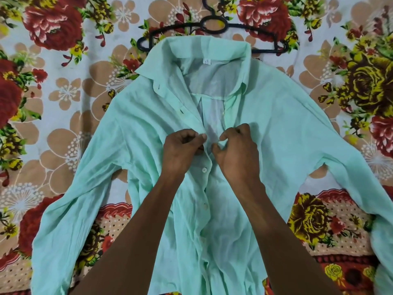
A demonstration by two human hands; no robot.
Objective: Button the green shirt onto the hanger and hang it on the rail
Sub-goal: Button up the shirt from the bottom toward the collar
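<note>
My two bare forearms reach up from the bottom edge over the lower front of the thin mint-green button-up shirt point(131, 145), spread face up on a floral bedsheet of red and yellow roses and tan blossoms point(53, 86). My left hand point(182, 150) pinches the left placket edge at mid-chest, fingers curled on the cloth; my right hand point(234, 150) pinches the facing edge just beside it, thumb and forefinger closed on a fold. Below my hands two white buttons point(204, 170) sit fastened along the closed front; above them the shirt lies open to the collar, a small white label point(206, 61) showing inside the neck. A black plastic hanger point(212, 26) lies at the collar, its arms jutting out either side, its middle covered by the cloth. Both sleeves spread wide towards the lower corners.
</note>
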